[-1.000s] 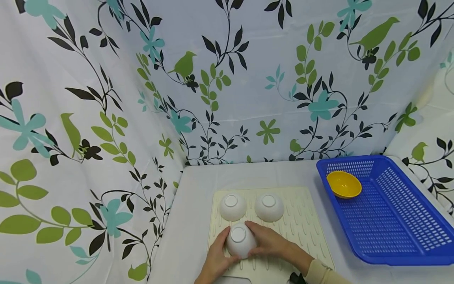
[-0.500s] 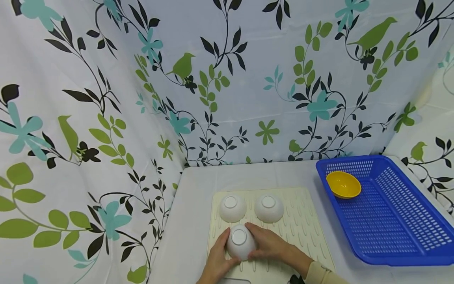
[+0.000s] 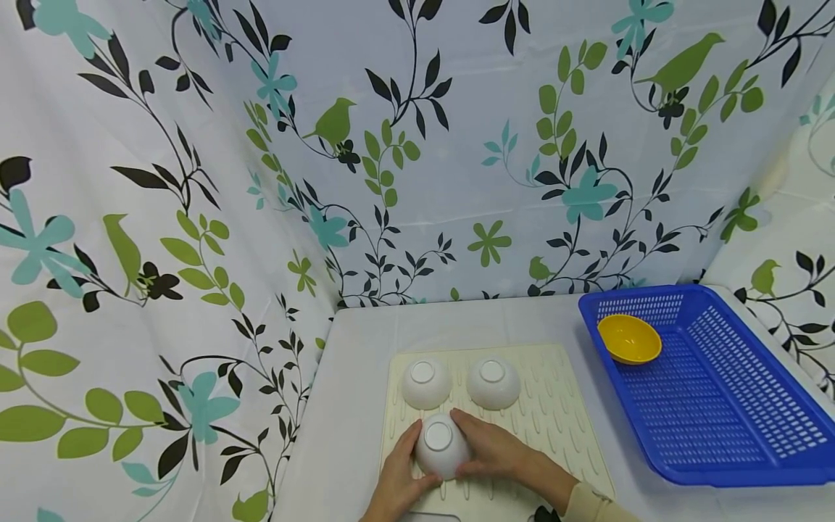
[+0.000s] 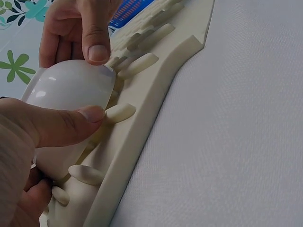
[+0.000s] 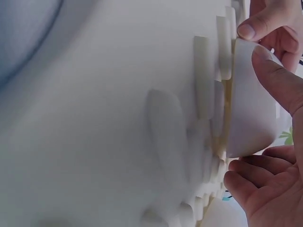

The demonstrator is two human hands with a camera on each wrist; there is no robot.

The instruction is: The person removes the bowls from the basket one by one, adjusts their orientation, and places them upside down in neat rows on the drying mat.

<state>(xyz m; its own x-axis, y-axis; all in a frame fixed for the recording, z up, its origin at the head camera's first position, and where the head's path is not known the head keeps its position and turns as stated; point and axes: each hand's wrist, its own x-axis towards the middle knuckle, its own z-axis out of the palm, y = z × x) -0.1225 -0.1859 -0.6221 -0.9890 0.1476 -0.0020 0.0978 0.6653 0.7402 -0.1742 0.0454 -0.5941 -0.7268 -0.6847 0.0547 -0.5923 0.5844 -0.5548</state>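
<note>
Floral curtain [image 3: 457,145] around white table [image 3: 352,377]

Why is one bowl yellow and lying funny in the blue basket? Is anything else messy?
The yellow bowl lies tilted against the far corner of the blue basket, open side showing. The three white bowls sit upside down on the cream mat; both hands hold the nearest white bowl. Nothing looks spilled or broken.
</note>
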